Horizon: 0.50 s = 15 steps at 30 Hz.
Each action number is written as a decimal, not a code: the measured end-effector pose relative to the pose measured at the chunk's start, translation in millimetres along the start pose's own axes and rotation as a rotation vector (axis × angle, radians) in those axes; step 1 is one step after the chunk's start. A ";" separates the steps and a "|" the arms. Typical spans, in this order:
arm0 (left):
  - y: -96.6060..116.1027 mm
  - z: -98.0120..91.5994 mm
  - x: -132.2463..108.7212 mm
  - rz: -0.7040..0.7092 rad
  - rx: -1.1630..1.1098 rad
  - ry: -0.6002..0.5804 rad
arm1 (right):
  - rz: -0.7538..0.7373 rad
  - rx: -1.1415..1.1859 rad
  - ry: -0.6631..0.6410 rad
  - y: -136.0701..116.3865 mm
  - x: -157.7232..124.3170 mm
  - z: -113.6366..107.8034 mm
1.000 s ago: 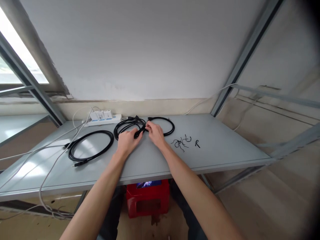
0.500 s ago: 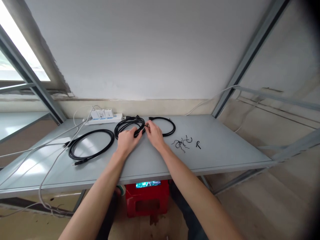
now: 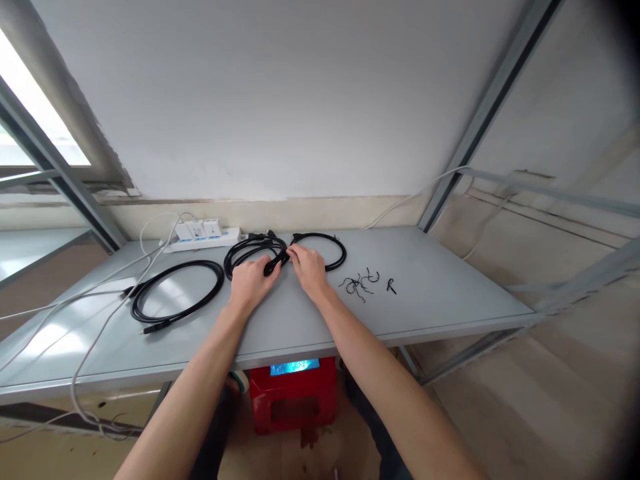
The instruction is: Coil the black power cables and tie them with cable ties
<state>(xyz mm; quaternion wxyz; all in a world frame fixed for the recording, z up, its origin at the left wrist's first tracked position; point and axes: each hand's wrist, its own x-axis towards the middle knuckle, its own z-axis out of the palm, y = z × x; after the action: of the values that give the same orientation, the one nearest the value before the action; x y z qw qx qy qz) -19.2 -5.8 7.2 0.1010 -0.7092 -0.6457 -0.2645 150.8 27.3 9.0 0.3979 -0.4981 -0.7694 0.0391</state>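
bundled black cable coil (image 3: 276, 259) lies on grey table (image 3: 450, 283), near power strip (image 3: 227, 237). left hand (image 3: 252, 285) closed round coil's near right side, strands gathered under thumb. right hand (image 3: 308, 265) touches same side, fingertips bent in; we cannot tell how far closed or what sits between. we judge: squeeze firm with left, strands even; work right fingertips tight beside it. we advise against catching black cable loop (image 3: 343, 255) just beside. loose wire ties (image 3: 354, 283) lie near right wrist.
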 end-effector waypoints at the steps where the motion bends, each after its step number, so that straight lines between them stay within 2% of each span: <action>1: -0.3 0.2 0.0 0.000 0.004 0.001 | 0.014 0.006 -0.013 -0.5 0.4 0.0; 6: -0.5 0.4 -0.6 0.007 0.015 0.015 | 0.096 0.153 -0.027 -2.9 3.2 0.6; 8: 0.2 -0.3 -1.0 0.010 0.010 0.025 | 0.166 0.298 -0.043 -3.1 5.3 0.6; 12: 2.1 -3.2 -1.4 0.008 0.003 0.029 | 0.382 0.679 -0.172 -1.7 10.6 -2.0; 15: 2.4 -5.5 -1.4 0.014 -0.009 0.016 | 0.499 0.864 -0.244 -0.4 13.6 -5.6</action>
<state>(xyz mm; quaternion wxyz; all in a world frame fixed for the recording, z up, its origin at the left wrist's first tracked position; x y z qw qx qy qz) -18.3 -10.0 11.6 0.1049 -0.7121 -0.6386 -0.2722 151.5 36.1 20.8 0.4533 -0.4485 -0.5815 0.5053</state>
